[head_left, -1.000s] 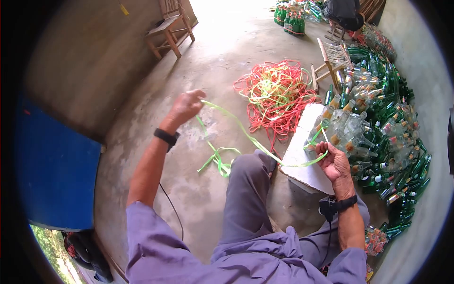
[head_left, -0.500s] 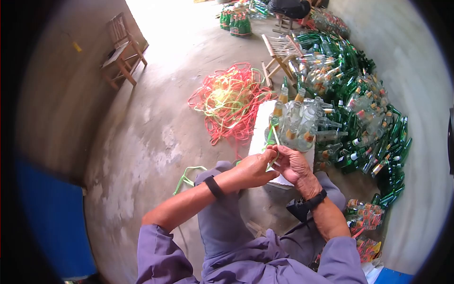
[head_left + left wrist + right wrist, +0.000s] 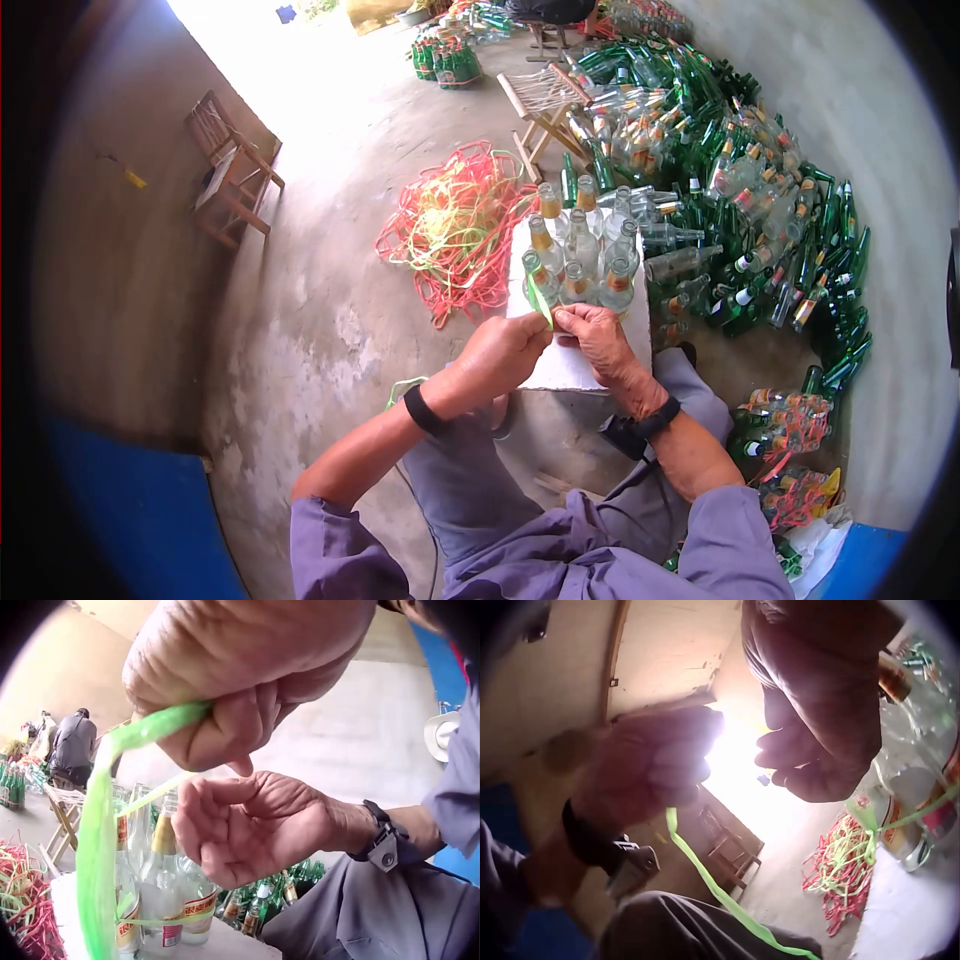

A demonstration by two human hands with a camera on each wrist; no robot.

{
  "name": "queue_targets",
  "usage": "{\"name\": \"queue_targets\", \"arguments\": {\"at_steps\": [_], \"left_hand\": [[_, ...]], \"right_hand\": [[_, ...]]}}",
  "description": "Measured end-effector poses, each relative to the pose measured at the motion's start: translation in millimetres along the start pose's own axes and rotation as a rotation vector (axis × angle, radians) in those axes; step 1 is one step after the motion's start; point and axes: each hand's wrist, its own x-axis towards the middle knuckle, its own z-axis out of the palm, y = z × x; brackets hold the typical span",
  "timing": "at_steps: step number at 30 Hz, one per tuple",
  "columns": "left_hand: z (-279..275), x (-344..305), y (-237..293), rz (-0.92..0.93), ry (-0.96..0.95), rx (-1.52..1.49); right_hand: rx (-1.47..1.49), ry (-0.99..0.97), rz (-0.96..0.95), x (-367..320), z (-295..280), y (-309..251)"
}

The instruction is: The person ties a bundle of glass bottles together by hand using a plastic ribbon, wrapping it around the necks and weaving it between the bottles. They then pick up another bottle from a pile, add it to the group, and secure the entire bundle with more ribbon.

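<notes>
Clear glass bottles stand in a tight group on a white foam block. Round them runs a bright green plastic strap, with a knot low on the side facing me. My left hand grips a length of this strap in a closed fist, and its tail hangs down in the right wrist view. Beside it, just in front of the nearest bottles, my right hand pinches a thin strand of strap between thumb and fingers. Both hands are close together, fingertips nearly meeting.
Loose green and clear bottles are heaped along the right wall. A tangle of red and green strap lies on the floor at left of the block. Beyond stand a folding stool, a wooden chair and strapped green bottles.
My left hand came from far left, drawing the strap, to meet my right hand at the bottles. The head view has swung right, and both hands now pull at the strap.
</notes>
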Motion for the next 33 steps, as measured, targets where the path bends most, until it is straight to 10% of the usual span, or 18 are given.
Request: {"name": "queue_targets", "arguments": {"at_steps": [8,13,18,26,33], "left_hand": [[16.6,21.4,2.8,0.103,-0.18,0.132],[-15.2,26.4,10.1,0.002,-0.281,0.064],[-72.0,17.4,-27.9,-0.164,-0.255,-0.189],[-157.7,-4.2,-81.3,-0.542,-0.071,-0.085],[-147.4,31.1,-122.9,-0.472,0.185,-0.279]], "right_hand": [[-0.679,0.082,-0.889,-5.7,-13.2,5.0],[-0.64,0.161,-0.77,-2.7,-20.4,11.9],[-0.066,0.22,-0.178,0.3,-31.0,11.5],[0.296,0.28,-0.071,-3.7,-35.5,14.8],[0.302,0.36,-0.139,-4.0,-35.8,14.8]]}}
